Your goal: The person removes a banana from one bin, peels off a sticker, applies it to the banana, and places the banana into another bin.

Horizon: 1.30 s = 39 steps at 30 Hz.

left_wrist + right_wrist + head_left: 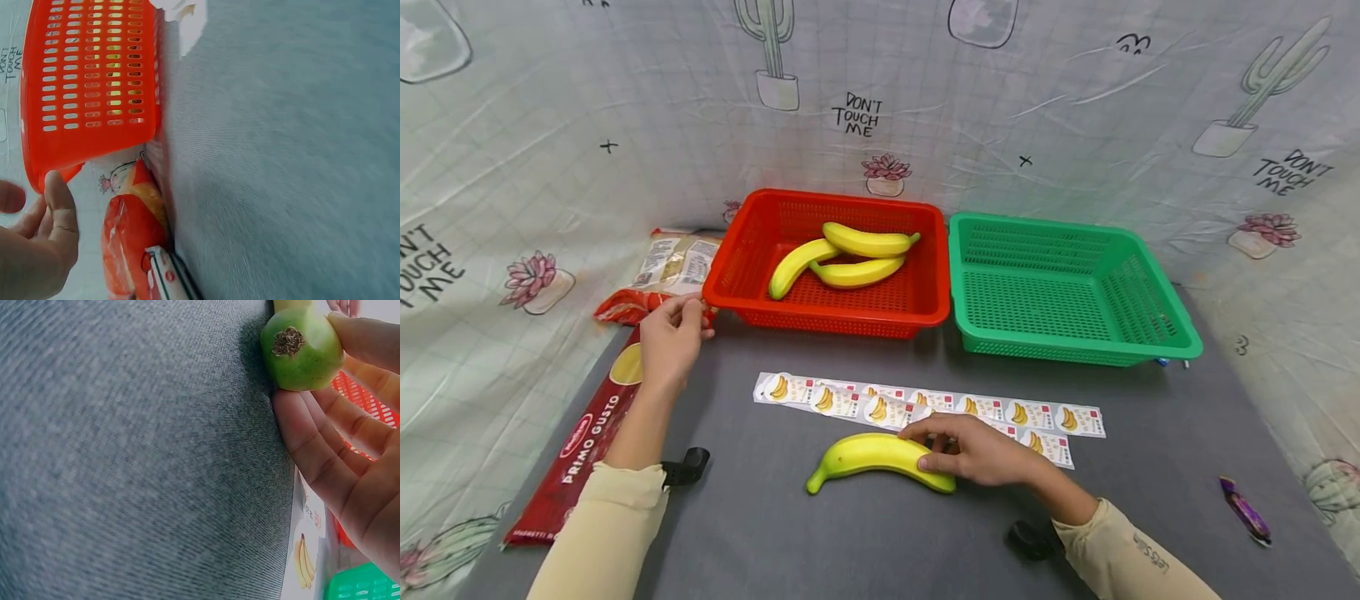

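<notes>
— What have your hands got?

— My right hand (pixel 981 450) is curled over one end of a yellow banana (pixel 880 460) lying on the grey bench (pixel 850 542), fingers on top and thumb against its side. The banana sits just in front of the sheets of banana stickers (pixel 925 410). My left hand (pixel 672 337) is at the near left corner of the red basket (pixel 741 250), fingers bent towards the rim; the wrist view shows the thumb just short of the plastic, so I cannot tell whether I actually grip it or only touch it.

— What could go wrong?

— I hold the banana only at its end. If I lift it like that, the long free part may swing down and twist out of my fingers. My wrist also lies over the sticker sheets, so a sliding move could drag or crease them. And if my left hand pushes the basket corner, the basket could shift against the green basket (pixel 1067 292) beside it and jostle the three bananas (pixel 846 254) inside.

— Anything you can't see well?

— The stickers under my right hand are covered. The red pasta pack (pixel 580 454) by my left arm is partly hidden, as is the packet (pixel 673 265) behind the red basket. The small purple thing (pixel 1245 508) at the far right is probably a wrapped sweet, but it is too small to be sure.
</notes>
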{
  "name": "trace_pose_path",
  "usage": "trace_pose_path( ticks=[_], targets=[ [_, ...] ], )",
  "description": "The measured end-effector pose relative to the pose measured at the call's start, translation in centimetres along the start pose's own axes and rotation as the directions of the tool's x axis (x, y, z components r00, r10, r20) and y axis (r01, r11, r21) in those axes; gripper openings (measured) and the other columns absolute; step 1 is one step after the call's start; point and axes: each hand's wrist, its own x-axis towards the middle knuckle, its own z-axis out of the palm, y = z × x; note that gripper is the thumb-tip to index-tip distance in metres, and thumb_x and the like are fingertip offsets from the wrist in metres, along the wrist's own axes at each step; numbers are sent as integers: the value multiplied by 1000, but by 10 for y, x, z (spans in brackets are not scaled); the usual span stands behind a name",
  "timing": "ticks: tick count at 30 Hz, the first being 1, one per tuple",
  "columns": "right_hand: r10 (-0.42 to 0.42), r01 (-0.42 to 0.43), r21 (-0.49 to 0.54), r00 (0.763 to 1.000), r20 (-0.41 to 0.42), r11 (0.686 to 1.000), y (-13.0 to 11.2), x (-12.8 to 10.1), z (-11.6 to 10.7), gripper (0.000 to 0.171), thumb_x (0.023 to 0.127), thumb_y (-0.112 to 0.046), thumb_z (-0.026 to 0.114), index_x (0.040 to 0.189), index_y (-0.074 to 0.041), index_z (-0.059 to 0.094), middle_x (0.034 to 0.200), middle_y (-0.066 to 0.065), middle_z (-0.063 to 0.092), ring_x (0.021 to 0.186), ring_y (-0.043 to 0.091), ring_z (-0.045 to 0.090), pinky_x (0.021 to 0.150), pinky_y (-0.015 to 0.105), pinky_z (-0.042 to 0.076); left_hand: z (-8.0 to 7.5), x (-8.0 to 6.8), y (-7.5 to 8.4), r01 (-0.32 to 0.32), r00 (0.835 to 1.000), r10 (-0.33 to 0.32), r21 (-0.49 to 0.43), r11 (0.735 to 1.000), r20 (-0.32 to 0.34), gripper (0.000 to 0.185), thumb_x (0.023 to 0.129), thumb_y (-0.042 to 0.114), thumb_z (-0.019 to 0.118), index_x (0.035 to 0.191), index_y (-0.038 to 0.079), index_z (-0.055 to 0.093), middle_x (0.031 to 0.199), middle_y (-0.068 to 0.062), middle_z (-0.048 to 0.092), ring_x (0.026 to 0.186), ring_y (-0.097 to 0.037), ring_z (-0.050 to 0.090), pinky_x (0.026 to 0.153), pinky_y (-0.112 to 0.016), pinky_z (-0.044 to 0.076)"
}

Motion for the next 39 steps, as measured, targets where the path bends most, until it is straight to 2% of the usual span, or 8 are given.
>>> trace_pose_path(
  ticks=[6,9,11,14,16,19,30,39],
  targets=[
    [5,-5,2,1000,-1,1000,1,0,0,39,101,-26,66,137,-12,63,106,4,67,84,7,60,77,26,53,1,-15,-9,-188,982,178,249,950,59,41,104,28,49,132,2,63,115,-17,70,83,-5,59,67,-9,45],
    [5,-5,0,1000,-2,1000,1,0,-1,39,101,-26,66,137,-12,63,107,4,67,85,7,60,77,26,53,4,-22,-13,-266,959,206,359,895,196,37,103,25,54,127,0,65,114,-22,70,89,-18,61,71,-16,45],
    [8,-8,-3,1000,-4,1000,0,-1,-2,39,100,-27,66,136,-12,63,108,4,68,85,7,60,77,26,53,8,-24,-15,-337,920,206,409,848,333,33,101,22,59,123,-1,67,109,-22,70,87,-25,60,71,-24,46],
    [15,-15,-6,1000,-5,1000,0,-1,-3,38,100,-27,66,136,-14,63,112,3,68,85,8,61,77,26,53,16,-26,-17,-441,833,170,446,779,527,29,98,21,65,118,0,69,103,-18,70,88,-26,60,75,-33,47],
    [24,-24,-4,1000,-3,1000,0,-1,-3,38,100,-27,66,137,-16,63,115,3,68,86,8,61,76,26,53,22,-25,-18,-483,780,138,447,753,610,29,94,20,69,115,1,70,101,-15,70,89,-26,60,78,-37,47],
    [31,-31,4,1000,4,1000,0,-1,-2,39,100,-27,66,137,-16,63,116,3,68,87,8,62,77,26,54,27,-25,-20,-529,730,120,445,722,673,29,89,20,75,110,1,71,98,-13,68,91,-25,60,81,-38,46],
    [55,-55,18,998,23,998,-4,0,-1,40,100,-29,67,139,-19,62,114,-1,67,85,8,59,77,25,52,34,-27,-26,-575,710,129,464,674,692,14,84,14,78,91,6,69,86,-8,59,84,-20,50,75,-32,37],
    [54,-54,19,998,12,998,-3,-1,-2,40,100,-28,67,138,-17,63,105,-1,64,83,7,57,75,25,52,36,-22,-24,-583,709,161,442,682,687,8,84,11,76,86,7,69,81,-5,62,81,-18,52,73,-31,39]
  ],
)
